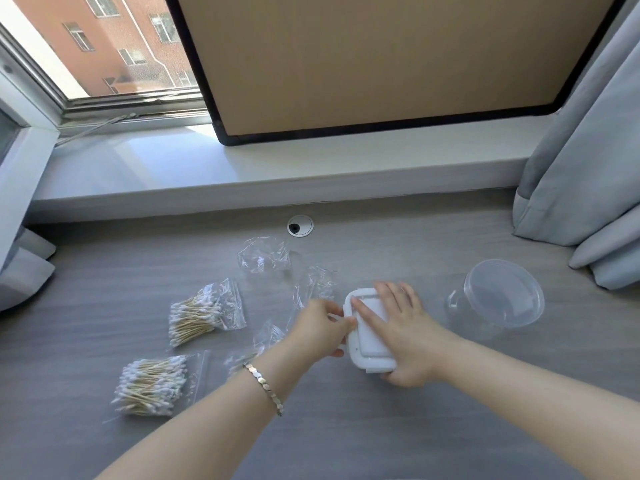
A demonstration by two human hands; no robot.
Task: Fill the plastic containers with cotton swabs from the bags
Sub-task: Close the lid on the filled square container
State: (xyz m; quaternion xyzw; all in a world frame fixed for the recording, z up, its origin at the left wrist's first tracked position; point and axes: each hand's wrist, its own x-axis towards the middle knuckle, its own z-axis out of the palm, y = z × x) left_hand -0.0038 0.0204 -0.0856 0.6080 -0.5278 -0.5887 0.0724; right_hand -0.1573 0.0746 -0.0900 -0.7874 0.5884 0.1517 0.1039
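bright daylight from far-left open glass window (pixel 104 46) | glare on white windowsill (pixel 156 150) | soft shadows | wide-angle edge bending | slight blur
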